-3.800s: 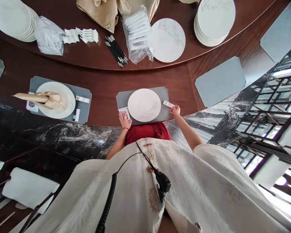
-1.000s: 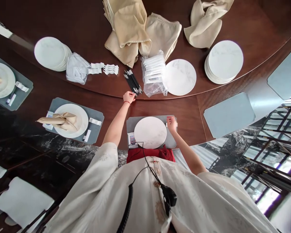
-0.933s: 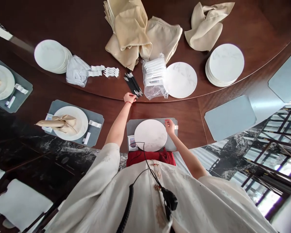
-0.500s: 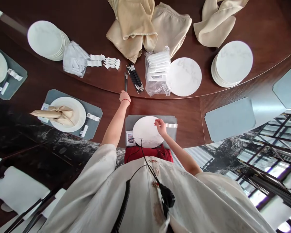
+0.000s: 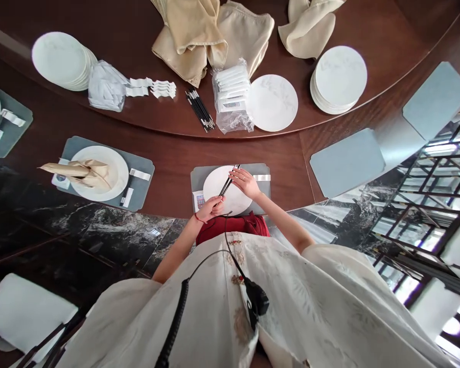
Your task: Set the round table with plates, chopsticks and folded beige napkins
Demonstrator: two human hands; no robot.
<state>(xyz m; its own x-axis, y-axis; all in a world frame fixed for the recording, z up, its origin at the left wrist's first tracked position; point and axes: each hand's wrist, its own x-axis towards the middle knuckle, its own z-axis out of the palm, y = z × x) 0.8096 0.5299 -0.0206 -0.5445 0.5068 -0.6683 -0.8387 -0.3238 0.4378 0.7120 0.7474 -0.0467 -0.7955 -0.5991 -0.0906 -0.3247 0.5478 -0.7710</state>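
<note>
- Black chopsticks (image 5: 226, 185): light, stiff, smooth and slender, so liable to slip; I would take hold at mid-shaft.
- Position: over the marble-patterned round plate (image 5: 214, 188).
- Axis: I read the long axis as diagonal, with the upper ends pointing away from the body and rightward.
- Right hand (image 5: 245, 183): fingers closed around the upper shafts.
- Left hand (image 5: 211, 208): curled at the lower ends; I cannot tell whether it grips.

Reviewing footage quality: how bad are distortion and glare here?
Head view: the wide lens bends the dark wood table's edge into a curve, light glares on the far-right grey placemat, and the left hand, right hand and black chopsticks look sharp.
</note>
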